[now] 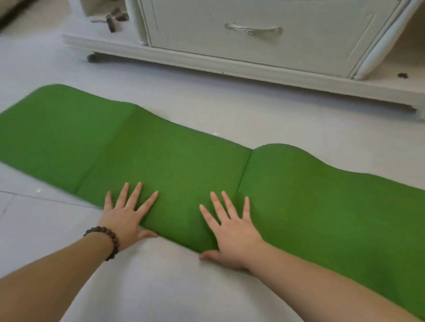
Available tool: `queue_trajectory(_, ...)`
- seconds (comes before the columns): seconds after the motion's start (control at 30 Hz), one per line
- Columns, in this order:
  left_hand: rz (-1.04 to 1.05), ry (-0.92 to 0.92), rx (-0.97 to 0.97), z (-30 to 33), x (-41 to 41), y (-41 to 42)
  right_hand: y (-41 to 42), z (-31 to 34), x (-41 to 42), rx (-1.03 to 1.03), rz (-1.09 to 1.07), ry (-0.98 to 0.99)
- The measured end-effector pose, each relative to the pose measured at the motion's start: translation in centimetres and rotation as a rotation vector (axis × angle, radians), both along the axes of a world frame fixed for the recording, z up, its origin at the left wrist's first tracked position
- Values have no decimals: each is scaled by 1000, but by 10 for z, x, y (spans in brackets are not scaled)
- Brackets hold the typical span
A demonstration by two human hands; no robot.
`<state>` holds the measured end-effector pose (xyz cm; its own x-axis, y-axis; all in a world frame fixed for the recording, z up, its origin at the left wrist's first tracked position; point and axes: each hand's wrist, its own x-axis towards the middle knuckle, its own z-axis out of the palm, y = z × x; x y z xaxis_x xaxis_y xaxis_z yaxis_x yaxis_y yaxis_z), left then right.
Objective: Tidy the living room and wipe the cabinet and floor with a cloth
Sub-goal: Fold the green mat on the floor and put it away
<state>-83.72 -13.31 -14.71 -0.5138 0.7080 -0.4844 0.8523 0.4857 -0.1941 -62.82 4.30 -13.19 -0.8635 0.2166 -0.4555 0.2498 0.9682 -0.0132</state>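
Both hands, left (125,212) and right (231,234), press flat on the green cloth (178,161).

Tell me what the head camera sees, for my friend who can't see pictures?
Two hands, the left hand and the right hand, press flat with spread fingers on the near edge of a long green mat lying on a pale tiled floor. Behind the mat stands a white cabinet with a metal drawer handle. A beaded bracelet circles the left wrist.
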Motion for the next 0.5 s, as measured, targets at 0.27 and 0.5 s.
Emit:
queue_trajectory(0.27, -77, 70, -87, 10, -27, -7, -10, -19, -5, 107, 8, -56)
queue_trajectory(0.5, -24, 130, -139, 41, -8, -24, -7, -17, 24, 0, 39, 96)
